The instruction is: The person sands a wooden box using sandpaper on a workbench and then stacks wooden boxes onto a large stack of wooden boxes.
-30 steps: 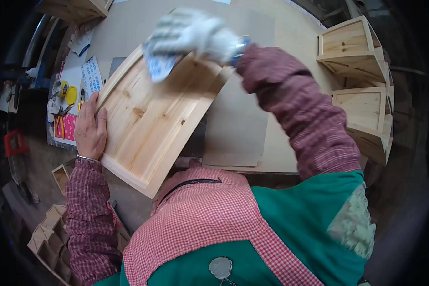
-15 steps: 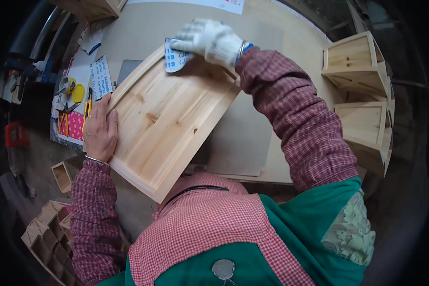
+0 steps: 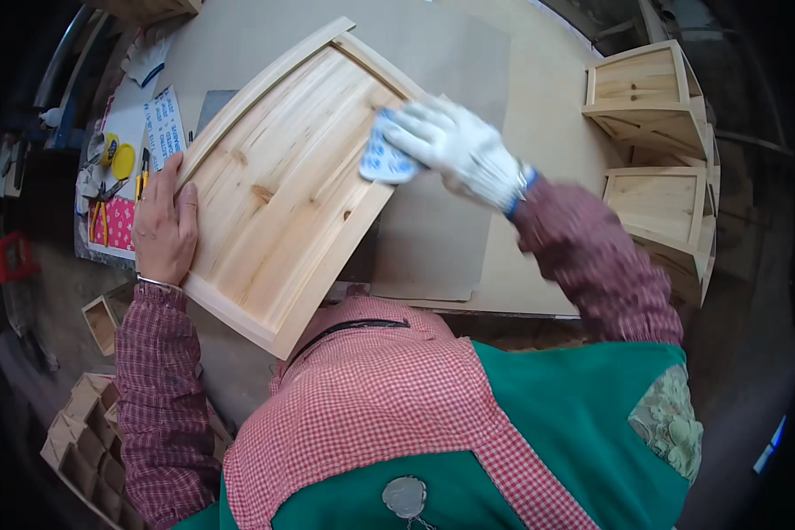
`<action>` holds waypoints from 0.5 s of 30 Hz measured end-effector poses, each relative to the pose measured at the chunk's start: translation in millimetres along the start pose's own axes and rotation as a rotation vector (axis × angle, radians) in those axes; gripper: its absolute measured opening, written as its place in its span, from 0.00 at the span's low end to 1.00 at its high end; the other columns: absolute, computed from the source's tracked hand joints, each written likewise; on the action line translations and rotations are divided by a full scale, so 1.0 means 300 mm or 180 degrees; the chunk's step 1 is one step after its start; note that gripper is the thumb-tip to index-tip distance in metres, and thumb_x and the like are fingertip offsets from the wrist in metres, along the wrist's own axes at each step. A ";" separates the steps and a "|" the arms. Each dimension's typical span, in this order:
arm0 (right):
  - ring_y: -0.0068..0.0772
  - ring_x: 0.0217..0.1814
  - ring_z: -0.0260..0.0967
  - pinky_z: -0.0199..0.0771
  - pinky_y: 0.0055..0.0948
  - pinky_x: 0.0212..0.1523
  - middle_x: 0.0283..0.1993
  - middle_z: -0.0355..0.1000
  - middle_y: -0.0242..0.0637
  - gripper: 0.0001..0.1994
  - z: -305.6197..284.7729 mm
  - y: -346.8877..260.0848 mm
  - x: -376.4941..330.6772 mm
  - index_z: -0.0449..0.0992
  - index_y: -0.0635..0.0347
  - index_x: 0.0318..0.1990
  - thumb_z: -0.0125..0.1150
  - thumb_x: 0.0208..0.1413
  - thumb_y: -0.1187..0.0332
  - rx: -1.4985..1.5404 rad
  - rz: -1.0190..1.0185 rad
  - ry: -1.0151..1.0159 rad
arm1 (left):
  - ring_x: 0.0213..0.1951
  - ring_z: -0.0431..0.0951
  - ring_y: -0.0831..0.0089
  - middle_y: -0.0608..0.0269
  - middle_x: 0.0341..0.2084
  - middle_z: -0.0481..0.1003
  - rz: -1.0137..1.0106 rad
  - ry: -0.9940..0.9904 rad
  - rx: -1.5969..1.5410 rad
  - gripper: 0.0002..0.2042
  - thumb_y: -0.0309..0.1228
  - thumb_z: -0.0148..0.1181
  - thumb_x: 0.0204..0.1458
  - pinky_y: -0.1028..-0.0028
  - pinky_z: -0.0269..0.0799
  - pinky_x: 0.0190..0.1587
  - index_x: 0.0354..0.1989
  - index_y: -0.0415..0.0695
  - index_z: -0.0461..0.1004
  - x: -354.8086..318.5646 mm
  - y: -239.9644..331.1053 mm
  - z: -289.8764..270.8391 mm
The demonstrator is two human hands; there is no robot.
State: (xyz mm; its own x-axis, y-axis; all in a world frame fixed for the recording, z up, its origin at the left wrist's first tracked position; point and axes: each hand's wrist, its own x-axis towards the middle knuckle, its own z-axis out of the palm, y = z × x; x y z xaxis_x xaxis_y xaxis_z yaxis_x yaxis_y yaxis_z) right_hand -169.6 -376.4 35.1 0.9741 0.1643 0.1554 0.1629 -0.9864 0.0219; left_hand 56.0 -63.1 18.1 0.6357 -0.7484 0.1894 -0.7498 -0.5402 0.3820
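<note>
- One gloved right hand (image 3: pixel 455 146) grips sandpaper (image 3: pixel 382 161), shifted now to the framed wooden panel's (image 3: pixel 278 168) right side, so work reaches there.
- Left hand (image 3: pixel 166 228) clasps its left edge.
- Panel overhangs the surface's (image 3: pixel 539 177) near edge.

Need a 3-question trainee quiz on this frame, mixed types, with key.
1. Short answer: what does the gloved right hand hold?
2. True or false: the left hand is lifted clear of the wooden panel.
3. Multiple choice: the handles of the pliers are A) green, B) yellow, C) white.

Key:
1. A blue-and-white sheet.
2. False: it is bare and touches the panel's left edge.
3. B.
</note>
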 end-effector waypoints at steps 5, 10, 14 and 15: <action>0.42 0.58 0.66 0.66 0.36 0.59 0.55 0.69 0.40 0.29 -0.065 0.083 -0.115 0.70 0.54 0.55 0.55 0.39 0.81 0.1224 -0.0651 -0.0075 | 0.43 0.73 0.56 0.52 0.42 0.71 0.0035 0.0008 0.0111 0.18 0.32 0.50 0.58 0.64 0.68 0.47 0.57 0.45 0.65 0.004 0.006 0.003; 0.38 0.55 0.69 0.69 0.36 0.54 0.52 0.72 0.41 0.21 0.021 -0.128 -0.035 0.73 0.58 0.52 0.51 0.47 0.76 0.0840 -0.0145 0.0563 | 0.42 0.73 0.57 0.52 0.41 0.71 0.0069 -0.0002 0.0068 0.18 0.33 0.50 0.57 0.64 0.68 0.46 0.57 0.45 0.65 0.027 0.000 0.023; 0.40 0.55 0.69 0.69 0.36 0.55 0.51 0.72 0.43 0.19 -0.077 -0.221 -0.045 0.73 0.59 0.50 0.52 0.46 0.75 0.1854 -0.0627 0.0100 | 0.42 0.73 0.57 0.53 0.41 0.72 0.0095 0.0042 0.0070 0.18 0.33 0.50 0.57 0.64 0.69 0.45 0.57 0.46 0.65 0.011 -0.006 0.020; 0.42 0.55 0.69 0.68 0.37 0.56 0.53 0.71 0.42 0.22 -0.103 -0.108 -0.005 0.71 0.58 0.52 0.54 0.45 0.73 0.1816 -0.0480 0.0258 | 0.41 0.73 0.57 0.54 0.41 0.72 0.0141 0.0081 0.0066 0.18 0.33 0.50 0.57 0.64 0.69 0.44 0.56 0.46 0.65 0.003 -0.010 0.016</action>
State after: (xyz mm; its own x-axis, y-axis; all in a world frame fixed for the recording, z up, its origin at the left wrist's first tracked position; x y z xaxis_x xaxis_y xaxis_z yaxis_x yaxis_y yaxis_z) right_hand -181.1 -344.8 64.7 0.9223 0.2794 0.2671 0.3789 -0.7905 -0.4812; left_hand 57.9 -64.0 12.8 0.6061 -0.7618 0.2287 -0.7808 -0.5148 0.3541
